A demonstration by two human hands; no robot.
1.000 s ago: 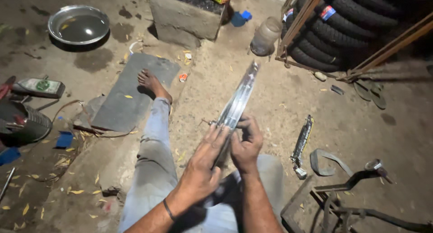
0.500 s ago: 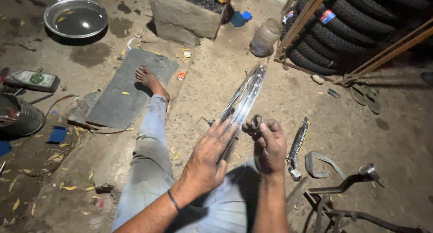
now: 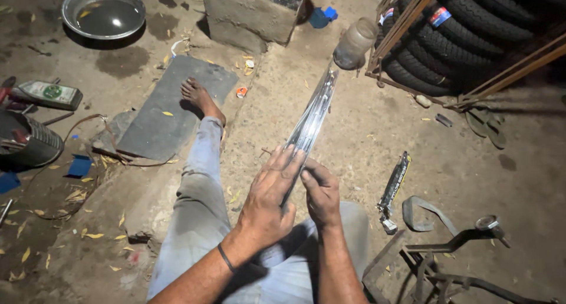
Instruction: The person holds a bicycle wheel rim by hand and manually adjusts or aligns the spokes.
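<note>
I sit on the ground with a long shiny curved metal strip (image 3: 312, 115), like a bicycle mudguard, held out in front of me over my lap. My left hand (image 3: 270, 197) lies flat along its near end, fingers stretched up the metal. My right hand (image 3: 321, 192) grips the same near end from the right side, thumb pressed on the strip. The strip's far end points toward a cloudy plastic jar (image 3: 354, 43). My left leg in pale jeans (image 3: 200, 180) stretches forward, its bare foot (image 3: 197, 98) resting on a grey mat (image 3: 168, 109).
A steel basin (image 3: 103, 12) of water sits far left, a concrete block (image 3: 250, 12) at the top. Stacked tyres (image 3: 471, 33) in a rack fill the upper right. A black tool (image 3: 394, 186), a rubber strip (image 3: 424, 212) and a metal frame (image 3: 454, 263) lie at right; a bottle (image 3: 50, 95) and a tin (image 3: 26, 142) at left.
My right hand, which was off to the right of the strip half a second ago, has come back onto its near end beside the left hand.
</note>
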